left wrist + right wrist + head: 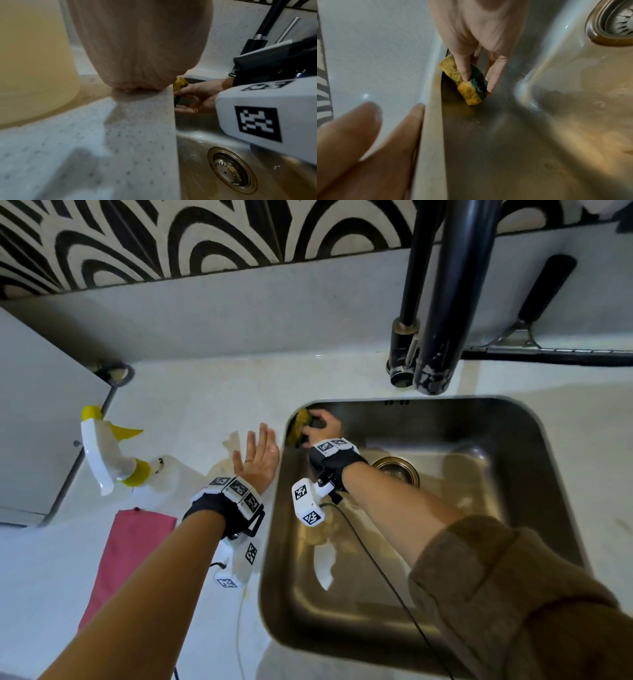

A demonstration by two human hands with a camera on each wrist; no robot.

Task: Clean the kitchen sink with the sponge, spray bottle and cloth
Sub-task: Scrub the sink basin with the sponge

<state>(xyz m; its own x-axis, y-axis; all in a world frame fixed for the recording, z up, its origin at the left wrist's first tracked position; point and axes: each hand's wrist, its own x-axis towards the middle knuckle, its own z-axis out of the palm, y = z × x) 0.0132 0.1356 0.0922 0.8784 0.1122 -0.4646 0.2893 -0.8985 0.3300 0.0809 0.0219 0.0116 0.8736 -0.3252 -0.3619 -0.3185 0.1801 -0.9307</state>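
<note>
Head view shows the right hand [320, 428] down in the far-left corner of the sink [534, 419], fingers curled round the sponge [301, 422] and pressing it to the left wall just under the rim. In the right wrist view the sponge [465, 81] runs lengthwise along that wall, thumb on its yellow face, fingers on the green pad. The left hand [258, 455] is spread and holds nothing, resting on the counter [205, 398] just beside the rim. The spray bottle [109, 453] and pink cloth [130, 553] lie further left, nearer the left hand. I judge the next scrub stroke follows the wall, along the sponge's long axis.
</note>
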